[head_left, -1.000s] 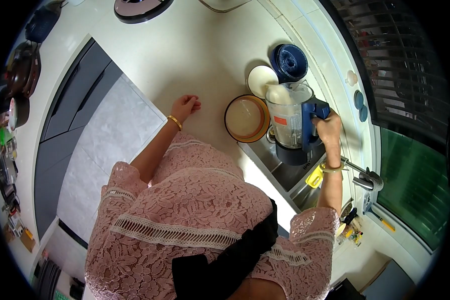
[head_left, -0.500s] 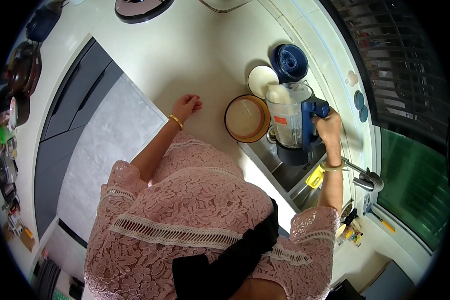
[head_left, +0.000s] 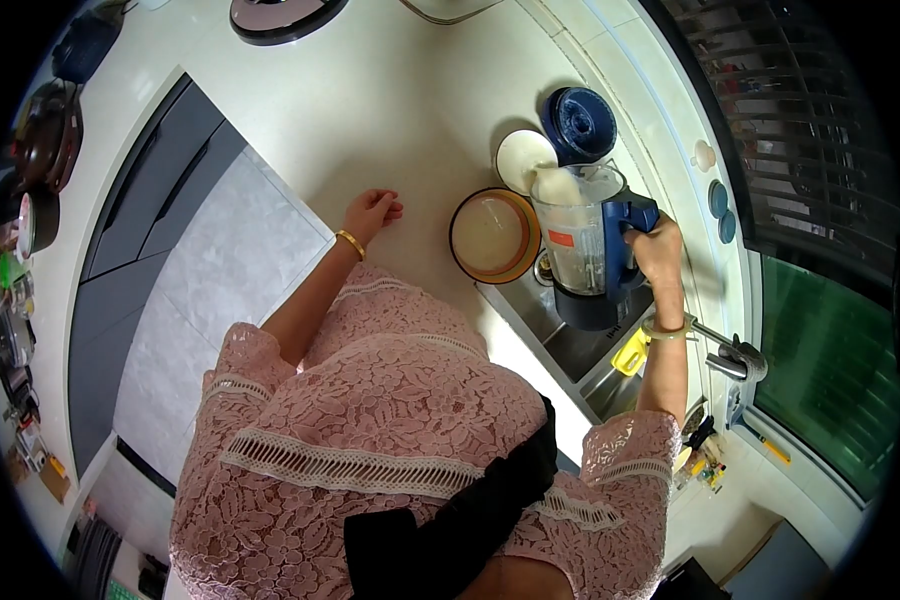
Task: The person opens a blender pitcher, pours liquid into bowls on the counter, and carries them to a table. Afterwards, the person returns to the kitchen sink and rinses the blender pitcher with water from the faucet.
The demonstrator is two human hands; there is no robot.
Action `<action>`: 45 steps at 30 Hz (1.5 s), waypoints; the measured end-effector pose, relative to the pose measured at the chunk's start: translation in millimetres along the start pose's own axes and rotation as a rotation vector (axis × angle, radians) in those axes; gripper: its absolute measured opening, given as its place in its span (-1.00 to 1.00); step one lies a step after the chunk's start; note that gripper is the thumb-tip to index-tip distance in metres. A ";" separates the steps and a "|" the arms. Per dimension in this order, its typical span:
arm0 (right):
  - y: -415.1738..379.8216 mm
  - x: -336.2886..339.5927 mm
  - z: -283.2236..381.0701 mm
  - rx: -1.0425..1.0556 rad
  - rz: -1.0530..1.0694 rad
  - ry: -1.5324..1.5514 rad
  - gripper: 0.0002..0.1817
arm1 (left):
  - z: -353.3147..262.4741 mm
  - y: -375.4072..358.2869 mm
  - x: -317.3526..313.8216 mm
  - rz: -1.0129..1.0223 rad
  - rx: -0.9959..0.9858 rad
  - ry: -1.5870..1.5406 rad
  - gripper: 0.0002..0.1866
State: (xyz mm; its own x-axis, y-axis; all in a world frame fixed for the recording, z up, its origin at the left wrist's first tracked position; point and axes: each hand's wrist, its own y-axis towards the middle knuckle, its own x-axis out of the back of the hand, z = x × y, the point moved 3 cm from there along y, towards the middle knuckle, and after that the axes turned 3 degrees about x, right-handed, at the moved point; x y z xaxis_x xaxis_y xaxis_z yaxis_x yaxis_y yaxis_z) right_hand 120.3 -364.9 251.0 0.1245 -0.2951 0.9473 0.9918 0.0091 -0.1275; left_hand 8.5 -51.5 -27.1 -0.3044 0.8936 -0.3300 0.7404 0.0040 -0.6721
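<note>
My right hand (head_left: 655, 250) is wrapped round the dark blue handle of a clear blender jug (head_left: 577, 245). The jug leans over with its black bottom (head_left: 585, 309) towards me, above the sink corner. Pale creamy liquid (head_left: 558, 186) lies at its spout, beside a white bowl (head_left: 523, 160). Just left of the jug stands an amber-rimmed glass bowl (head_left: 490, 236) with something pale in it. My left hand (head_left: 372, 214) rests at the counter's front edge, fingers curled together and nothing in them.
A dark blue round blender base (head_left: 582, 125) stands behind the white bowl. Below the jug is the steel sink (head_left: 582, 345), with a yellow item (head_left: 630, 354) and a faucet (head_left: 727, 367) to the right. A pink and black appliance (head_left: 285, 18) sits at the far left.
The pale liquid at the jug's spout has shifted slightly. Both hands have stayed nearly where they were.
</note>
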 end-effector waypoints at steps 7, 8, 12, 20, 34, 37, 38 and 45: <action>0.1 0.6 -0.3 -0.017 0.003 -0.004 -0.78 | 2.7 -0.3 1.1 0.008 -0.004 0.003 -0.75; 0.2 0.3 -1.1 -0.013 0.000 -0.003 -0.78 | 3.3 0.4 1.5 0.011 -0.004 0.003 -0.75; -0.1 0.3 -1.6 -0.006 -0.009 -0.004 -0.79 | 3.4 0.6 1.6 0.016 0.000 0.008 -0.75; -1.6 -0.1 -4.4 0.003 -0.008 0.010 -0.78 | 3.0 -2.3 -0.1 0.009 -0.001 0.019 -0.75; -33.4 -17.4 -59.1 -0.031 -0.140 0.348 -0.69 | 2.9 0.0 -0.4 0.030 -0.001 0.051 -0.74; -48.8 -19.1 -61.8 -0.089 -0.162 0.475 -0.72 | 2.7 0.7 -0.4 0.043 -0.003 0.049 -0.73; -55.5 -17.4 -52.9 -0.041 -0.213 0.487 -0.76 | 3.1 0.9 -0.7 0.037 -0.003 0.035 -0.74; -82.1 -14.6 -55.0 -0.053 -0.281 0.532 -0.77 | -1.3 -6.3 -6.1 0.014 0.019 0.064 -0.74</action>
State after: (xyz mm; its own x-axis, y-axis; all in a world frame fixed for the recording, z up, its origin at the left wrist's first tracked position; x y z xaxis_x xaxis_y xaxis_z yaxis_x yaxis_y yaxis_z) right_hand 35.4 -413.9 231.5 -0.1874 -0.7168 0.6717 0.9801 -0.1822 0.0790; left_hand 6.5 -56.4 -20.1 -0.2541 0.9205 -0.2968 0.7328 -0.0171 -0.6803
